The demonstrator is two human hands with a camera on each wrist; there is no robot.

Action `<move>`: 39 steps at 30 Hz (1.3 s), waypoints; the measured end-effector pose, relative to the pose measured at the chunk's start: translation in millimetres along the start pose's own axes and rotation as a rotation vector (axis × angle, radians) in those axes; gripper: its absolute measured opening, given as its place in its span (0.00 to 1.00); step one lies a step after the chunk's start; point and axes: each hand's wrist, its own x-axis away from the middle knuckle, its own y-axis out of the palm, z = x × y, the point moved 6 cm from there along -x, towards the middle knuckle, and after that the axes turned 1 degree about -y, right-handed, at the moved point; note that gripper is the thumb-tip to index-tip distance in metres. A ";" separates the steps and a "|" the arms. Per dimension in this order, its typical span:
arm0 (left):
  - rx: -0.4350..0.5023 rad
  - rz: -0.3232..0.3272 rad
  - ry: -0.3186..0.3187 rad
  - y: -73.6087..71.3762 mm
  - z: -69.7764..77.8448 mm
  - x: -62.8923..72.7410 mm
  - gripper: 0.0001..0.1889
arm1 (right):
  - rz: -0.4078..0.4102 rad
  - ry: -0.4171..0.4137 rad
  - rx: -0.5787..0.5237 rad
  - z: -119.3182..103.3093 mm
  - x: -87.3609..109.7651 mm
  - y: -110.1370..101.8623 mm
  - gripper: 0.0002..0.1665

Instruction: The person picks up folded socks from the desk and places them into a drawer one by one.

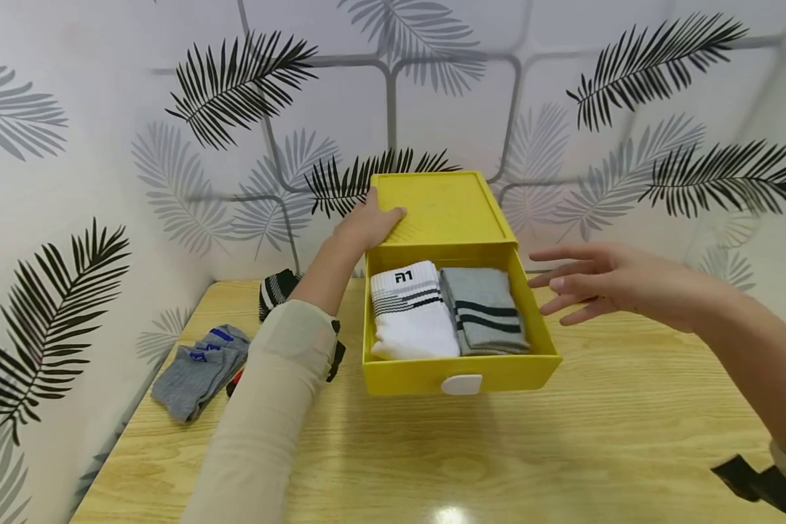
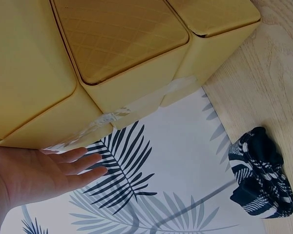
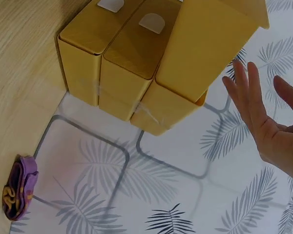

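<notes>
A yellow stacked drawer unit (image 1: 432,207) stands against the wall with its top drawer (image 1: 406,375) pulled out. Inside the drawer, a folded white sock pair (image 1: 413,313) with black stripes lies beside a folded grey sock pair (image 1: 487,309). My left hand (image 1: 369,220) rests at the unit's upper left edge, thumb on the top; in the left wrist view its other fingers (image 2: 78,168) extend straight along the side. My right hand (image 1: 602,284) hovers just right of the drawer, holding nothing, its fingers spread, as the right wrist view also shows.
Grey socks (image 1: 199,371) with blue marks lie at the table's left, partly beyond my left forearm. A black-and-white sock bundle (image 1: 277,292) sits behind them. In the right wrist view, a rolled purple sock (image 3: 20,187) lies near the table edge. The patterned wall rises close behind.
</notes>
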 end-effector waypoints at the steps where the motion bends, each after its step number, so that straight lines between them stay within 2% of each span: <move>1: 0.002 -0.002 -0.001 -0.1 -0.2 -0.2 0.42 | -0.012 -0.023 -0.039 1.6 2.5 -0.8 0.32; 3: 0.004 -0.004 -0.002 -0.2 -0.6 -0.2 0.42 | -0.077 -0.107 -0.164 3.6 7.0 1.0 0.27; 6: 0.007 -0.005 -0.003 -0.1 -1.3 0.3 0.41 | -0.245 -0.240 -0.448 5.0 13.4 14.0 0.24; 9: 0.007 -0.010 -0.004 0.4 -1.6 0.9 0.41 | -0.401 -0.287 -0.645 5.9 18.4 38.2 0.26; 13: 0.015 -0.011 -0.007 1.2 -1.4 1.3 0.41 | -0.476 -0.236 -0.704 11.4 18.7 79.4 0.26; 18: 0.013 -0.017 -0.014 2.7 -2.3 0.6 0.41 | -0.537 -0.104 -0.779 25.3 16.5 131.5 0.24; 21: 0.013 -0.016 -0.010 2.8 -2.3 0.6 0.42 | -0.580 -0.029 -0.805 34.0 16.0 154.2 0.24; 24: 0.014 -0.006 -0.004 1.6 -2.0 0.0 0.42 | -0.569 0.063 -0.846 42.6 10.5 164.3 0.25; 29: 0.018 -0.003 -0.011 0.1 -1.5 1.2 0.41 | -0.483 0.164 -0.946 55.1 -3.9 164.6 0.29; 35: 0.013 -0.005 -0.015 0.4 -1.4 0.0 0.41 | -0.441 0.212 -1.097 60.0 -13.8 161.3 0.27; 39: 0.007 -0.002 -0.009 -0.1 -0.9 -1.0 0.41 | -0.461 0.215 -1.127 57.0 -15.8 158.8 0.28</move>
